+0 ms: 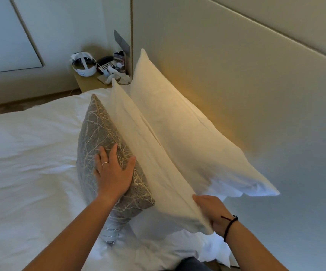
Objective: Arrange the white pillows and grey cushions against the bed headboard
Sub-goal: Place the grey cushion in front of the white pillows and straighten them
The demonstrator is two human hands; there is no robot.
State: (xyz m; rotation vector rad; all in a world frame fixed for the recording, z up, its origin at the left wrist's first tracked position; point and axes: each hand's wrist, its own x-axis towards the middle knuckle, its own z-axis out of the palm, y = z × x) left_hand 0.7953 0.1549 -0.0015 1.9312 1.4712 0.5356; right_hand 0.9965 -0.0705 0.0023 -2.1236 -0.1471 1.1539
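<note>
- The person's left hand [113,171] is lying flat on the grey square cushion with a pale branch pattern [107,151]. The fingers are spread out and straight, pressing on the cloth, not curling round it.
- The cushion is standing up on the white bed sheet [27,163], leaning on the front white pillow [154,163]. The hand is sitting on the cushion's near half, close to its top edge.
- The right hand [211,211] is holding the near end of that front white pillow. The thumb is on top and the fingers are tucked behind the cloth, so I cannot see them.
- The pillow is stretching away from this hand, up toward the far side of the bed.
- A second white pillow [187,130] is standing behind it, leaning on the tall beige padded headboard [236,65].
- A thin dark cord bracelet [229,225] is sitting on the right wrist.
- A small wooden bedside table [88,82] is standing past the pillows, with a white headset [84,64] on it.
</note>
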